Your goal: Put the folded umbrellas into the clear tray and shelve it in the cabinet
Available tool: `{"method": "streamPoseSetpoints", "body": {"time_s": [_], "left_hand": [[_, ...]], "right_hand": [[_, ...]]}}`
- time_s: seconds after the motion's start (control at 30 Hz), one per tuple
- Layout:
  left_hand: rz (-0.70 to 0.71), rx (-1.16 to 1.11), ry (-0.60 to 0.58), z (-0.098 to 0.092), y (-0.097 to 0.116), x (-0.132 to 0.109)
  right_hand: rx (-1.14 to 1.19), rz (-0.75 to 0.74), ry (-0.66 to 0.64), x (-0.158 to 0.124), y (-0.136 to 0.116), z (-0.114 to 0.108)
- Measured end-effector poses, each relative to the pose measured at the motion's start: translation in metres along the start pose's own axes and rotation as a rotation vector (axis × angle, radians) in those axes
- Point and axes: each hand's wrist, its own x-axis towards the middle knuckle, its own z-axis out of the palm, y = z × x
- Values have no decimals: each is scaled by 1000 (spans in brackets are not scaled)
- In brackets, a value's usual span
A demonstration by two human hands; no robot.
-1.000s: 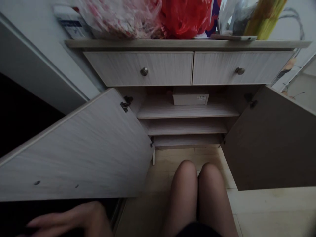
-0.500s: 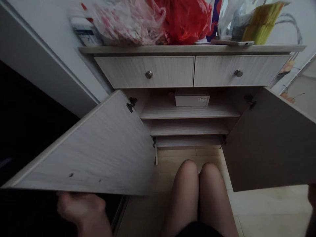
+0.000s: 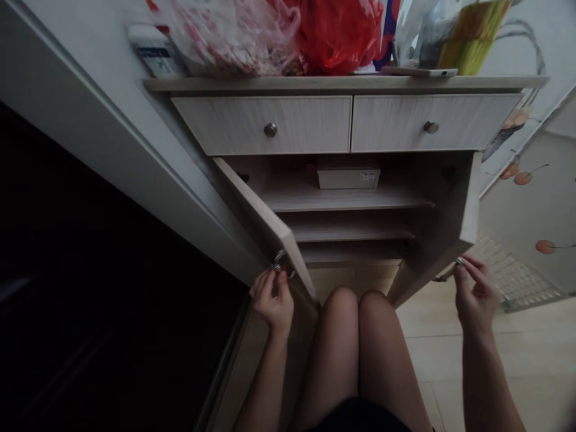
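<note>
The left hand (image 3: 272,300) is pinching a small round metal knob (image 3: 279,261) on a pale wood-grain cabinet door (image 3: 256,210), and the right hand (image 3: 474,294) is fingertip-gripping a matching knob (image 3: 459,261) on a second pale door (image 3: 432,258), the knobs offering the handholds on these part-closed doors.

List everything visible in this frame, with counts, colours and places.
cabinet doors: 2, pale wood-grain, nearly closed over the shelves
ring pulls: 2, metal, one on each door
drawers: 2, pale wood-grain, above the doors
drawer knobs: 2, metal, one per drawer
shelves: 3, pale wood, inside the cabinet
white box: 1, white, on the top shelf
red plastic bag: 1, red, on the cabinet top
pink-patterned plastic bag: 1, pink and white, beside the red bag
yellow-green package: 1, on the cabinet top, at the right
floor tiles: several, beige, underfoot
left hand: 1, pinching the left ring pull
right hand: 1, fingertips at the right ring pull
knees: 2, bare, below the cabinet
</note>
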Motion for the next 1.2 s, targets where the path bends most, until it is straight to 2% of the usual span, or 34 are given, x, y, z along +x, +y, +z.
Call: {"method": "streamPoseSetpoints", "body": {"time_s": [0.1,0.2,0.4,0.57,0.83,1.2], "left_hand": [[10,-73,-137,26,24,5],[-1,-124,-201,53,40,9],[-13,-151,-275,103,51,12],[-87,-104,-343,141,59,17],[-164,-31,-449,179,73,32],[-158,38,-521,210,76,48]], "right_hand": [[88,0,-37,4,-23,24],[99,-12,-68,8,-35,53],[158,6,-97,22,-47,123],[24,53,-93,36,-62,168],[-104,91,-157,55,-69,211],[-223,90,-184,76,-70,251]]}}
